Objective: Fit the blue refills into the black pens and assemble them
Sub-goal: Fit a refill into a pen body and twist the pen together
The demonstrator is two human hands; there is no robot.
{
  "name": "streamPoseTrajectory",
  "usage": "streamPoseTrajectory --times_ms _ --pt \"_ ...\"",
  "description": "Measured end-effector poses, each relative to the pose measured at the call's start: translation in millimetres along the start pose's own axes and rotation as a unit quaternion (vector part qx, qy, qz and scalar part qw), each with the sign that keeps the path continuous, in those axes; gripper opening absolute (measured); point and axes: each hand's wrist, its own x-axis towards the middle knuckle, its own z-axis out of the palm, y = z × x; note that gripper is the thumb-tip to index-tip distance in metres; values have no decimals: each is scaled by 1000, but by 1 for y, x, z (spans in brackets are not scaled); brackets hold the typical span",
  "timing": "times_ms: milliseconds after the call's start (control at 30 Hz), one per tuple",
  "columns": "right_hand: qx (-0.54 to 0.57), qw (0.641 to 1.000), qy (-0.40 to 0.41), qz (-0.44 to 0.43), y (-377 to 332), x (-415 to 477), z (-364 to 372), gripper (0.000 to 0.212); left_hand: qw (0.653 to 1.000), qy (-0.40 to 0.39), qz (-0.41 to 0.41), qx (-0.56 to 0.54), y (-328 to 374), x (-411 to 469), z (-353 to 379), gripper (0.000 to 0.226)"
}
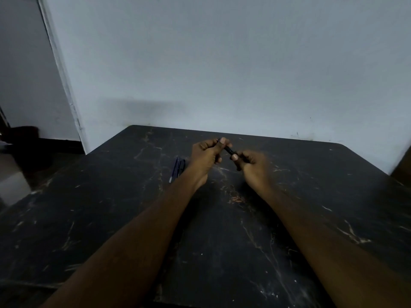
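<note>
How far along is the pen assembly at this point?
Nothing looks finished: no assembled pen lies on the table. In hand: both the left hand and right hand grip one black pen between them, apparently joining it. Left: a blue refill and another black pen lie side by side left of the hands, untouched.

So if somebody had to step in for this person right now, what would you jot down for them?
Left hand and right hand: both closed on one black pen, held between them above the dark table.
Lying on the table, left of the left hand: a blue refill beside a second black pen.
Done: cannot tell whether the held pen has its refill in.
Left: finish it, then fit the spare refill.
</note>
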Motion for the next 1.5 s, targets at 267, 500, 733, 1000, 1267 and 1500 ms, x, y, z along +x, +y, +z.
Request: streamPoseTrajectory --times_ms 267,500,733,1000,1267,1500 --pt "-45 998 19 -28 4 3 6 13 1000 27 1 11 2 -4 3 22" --pt "-40 999 21 -23 5 3 3 20 1000 16 -9 20 4 -5 2 18" --pt "-40 999 16 -12 5 3 5 19 999 19 10 32 7 -5 3 26" --pt "-28 999 34 13 2 3 1 21 911 115 97 385 20 13 -26 41" --pt "-39 998 38 9 5 3 1 24 767 44 25 640 18 13 -57 37" --pt "-36 998 40 18 6 4 2 24 716 -13 1 698 11 14 -42 38"
